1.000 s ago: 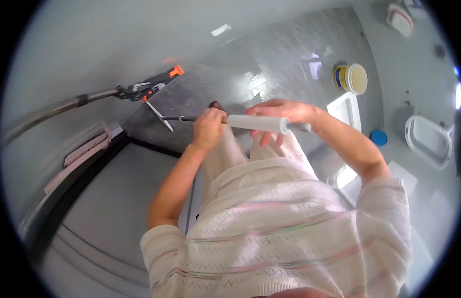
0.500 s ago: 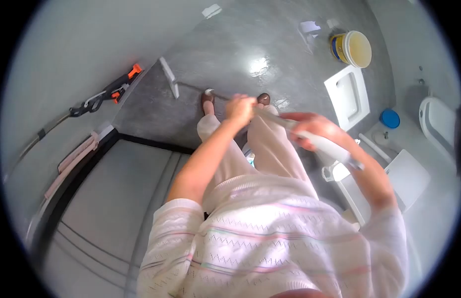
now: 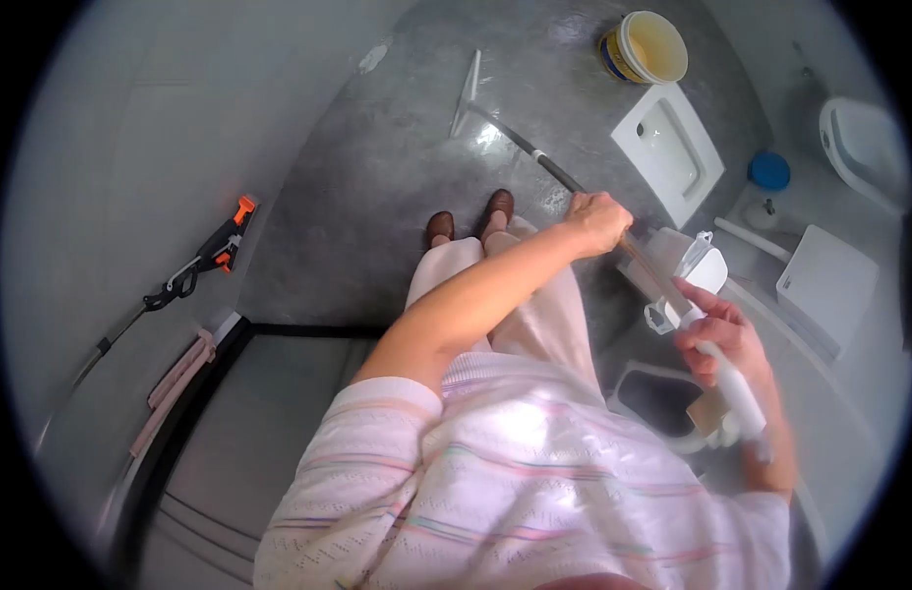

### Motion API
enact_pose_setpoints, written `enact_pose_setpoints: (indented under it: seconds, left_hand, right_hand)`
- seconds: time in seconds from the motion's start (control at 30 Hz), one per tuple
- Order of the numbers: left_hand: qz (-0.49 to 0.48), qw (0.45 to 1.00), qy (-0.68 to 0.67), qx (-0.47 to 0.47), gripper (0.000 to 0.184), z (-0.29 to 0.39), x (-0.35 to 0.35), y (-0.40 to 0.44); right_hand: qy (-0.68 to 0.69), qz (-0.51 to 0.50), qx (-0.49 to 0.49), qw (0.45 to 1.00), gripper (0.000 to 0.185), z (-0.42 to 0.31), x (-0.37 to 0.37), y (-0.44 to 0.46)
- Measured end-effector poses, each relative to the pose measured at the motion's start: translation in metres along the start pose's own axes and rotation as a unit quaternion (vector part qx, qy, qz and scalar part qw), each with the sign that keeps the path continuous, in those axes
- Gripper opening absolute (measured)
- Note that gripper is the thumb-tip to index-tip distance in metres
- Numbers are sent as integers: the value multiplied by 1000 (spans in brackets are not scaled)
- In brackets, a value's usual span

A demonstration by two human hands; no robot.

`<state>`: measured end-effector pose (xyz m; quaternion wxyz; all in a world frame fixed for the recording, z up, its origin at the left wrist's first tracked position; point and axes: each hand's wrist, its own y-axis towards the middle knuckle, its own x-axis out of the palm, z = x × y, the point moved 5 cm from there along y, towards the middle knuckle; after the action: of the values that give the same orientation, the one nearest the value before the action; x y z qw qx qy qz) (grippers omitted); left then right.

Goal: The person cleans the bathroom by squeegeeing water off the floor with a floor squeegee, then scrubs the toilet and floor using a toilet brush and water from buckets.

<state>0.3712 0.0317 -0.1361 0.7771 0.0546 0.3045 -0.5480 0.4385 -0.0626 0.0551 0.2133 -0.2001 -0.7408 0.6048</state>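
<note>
A long-handled floor squeegee [image 3: 559, 173] runs from the grey floor at the top centre down to the right, its white blade [image 3: 466, 93] against the floor. My left hand [image 3: 600, 222] is wrapped round the middle of the handle. Further down, my right hand [image 3: 719, 337] has its fingers curled around the upper handle, near a thick white roller-like sleeve [image 3: 733, 393] that extends below the hand. The lower end of that sleeve is slightly blurred.
A squat toilet [image 3: 672, 152] lies beside a white bucket [image 3: 652, 47]. Nearer me are a white bin [image 3: 702, 265], a blue lid [image 3: 768, 171] and a basin [image 3: 859, 147]. A black-and-orange tool [image 3: 215, 246] leans at the left wall. A black-framed panel [image 3: 279, 413] stands lower left.
Both hands have moved right with the handle, which has swung round. The blade has travelled right and away across the floor, and the view has shifted.
</note>
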Motion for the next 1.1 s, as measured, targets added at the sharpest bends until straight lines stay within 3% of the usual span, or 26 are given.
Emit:
enact_pose_setpoints:
  seconds: [0.1, 0.13, 0.17, 0.27, 0.3, 0.37, 0.4, 0.43, 0.47, 0.53, 0.7, 0.77, 0.9, 1.0, 1.1]
  left_hand:
    - [-6, 999, 53, -3, 9, -20, -17, -2]
    - [-2, 998, 60, -27, 8, -42, -25, 2]
    - [15, 994, 82, -66, 7, -69, -36, 9]
    - [-19, 969, 181, -166, 7, -146, -63, 39]
    - [-15, 972, 188, -139, 8, -145, -53, 56]
    - [-25, 977, 196, -78, 8, -134, -21, 80]
    - [-54, 974, 173, -134, 8, -113, -1, 96]
    - [-54, 980, 170, -90, 9, -88, 25, 110]
    - [-91, 976, 181, -75, 11, -62, 48, 126]
    - [-77, 989, 119, -34, 13, -5, 69, 147]
    - [-46, 998, 48, 23, 7, 73, 87, 157]
    - [-5, 999, 29, 32, 6, 80, 93, 144]
    - [53, 995, 63, -50, 5, 28, 88, 83]
    - [-2, 984, 114, -140, 8, -46, 103, 47]
    - [-36, 985, 110, -128, 8, -36, 132, 74]
  right_hand:
    - [33, -44, -24, 998, 60, 11, -1, 20]
    - [85, -115, -26, 989, 62, 17, -7, 57]
    - [175, -229, -22, 957, 61, 14, 3, 89]
    - [279, -309, 37, 909, 50, -20, 47, 151]
    - [321, -373, 61, 869, 50, -22, 38, 167]
    - [341, -354, 60, 869, 51, -17, -12, 171]
    - [352, -339, 60, 870, 51, -11, -42, 163]
    - [353, -284, 52, 890, 53, -9, -73, 148]
    - [365, -274, 48, 888, 54, -9, -97, 129]
    - [407, -238, 60, 880, 55, -17, -137, 89]
    - [223, -96, 46, 969, 66, -42, -179, 18]
    - [159, -76, 56, 983, 69, -41, -175, 4]
    - [25, -167, 78, 983, 73, -21, -165, 49]
    - [-47, -239, 69, 967, 74, -14, -138, 115]
    - [-34, -208, 81, 974, 71, -17, -176, 115]
